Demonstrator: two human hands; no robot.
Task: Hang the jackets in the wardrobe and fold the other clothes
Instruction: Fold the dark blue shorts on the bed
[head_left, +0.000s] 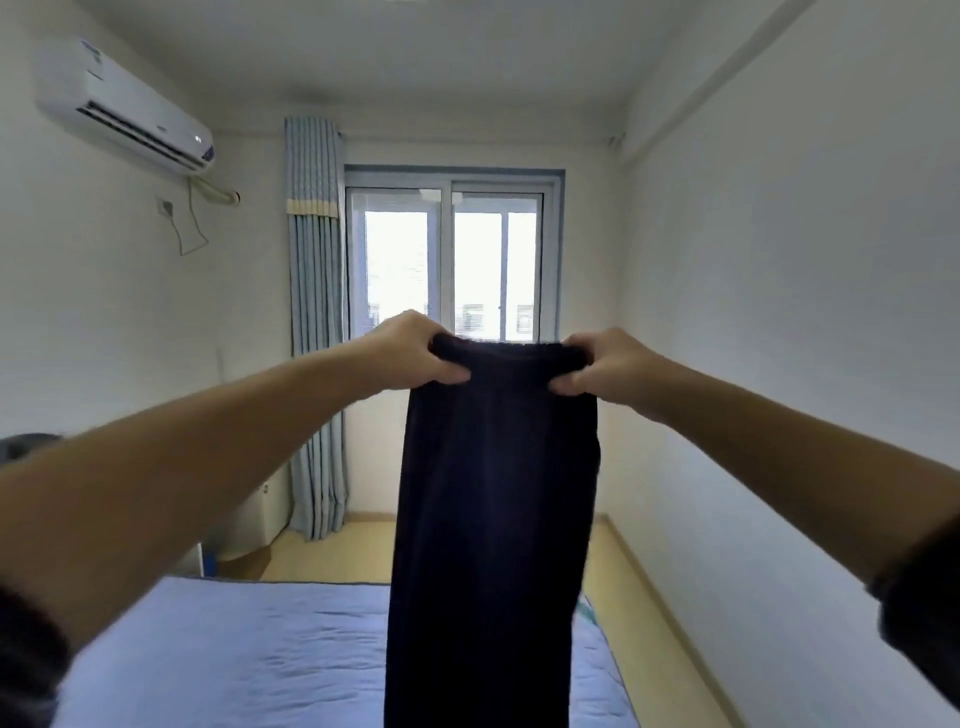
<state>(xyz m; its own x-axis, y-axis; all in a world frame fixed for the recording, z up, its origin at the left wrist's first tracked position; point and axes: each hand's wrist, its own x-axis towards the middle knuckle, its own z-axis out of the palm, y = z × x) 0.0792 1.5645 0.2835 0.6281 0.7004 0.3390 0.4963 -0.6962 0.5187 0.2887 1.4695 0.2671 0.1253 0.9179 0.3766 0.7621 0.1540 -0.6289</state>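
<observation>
Both hands clamped on dark navy fabric trousers (493, 519) at the waistband: left hand (410, 353), right hand (608, 369). Trousers hang straight down above the light-blue-sheeted bed (234, 649).

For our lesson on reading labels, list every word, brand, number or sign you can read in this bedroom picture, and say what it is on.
No text here can be read.
The sticker on the air conditioner: print too small and blurred to read.
The brand mark on its front: blurred, unreadable.
The dark garment: no print visible.
</observation>
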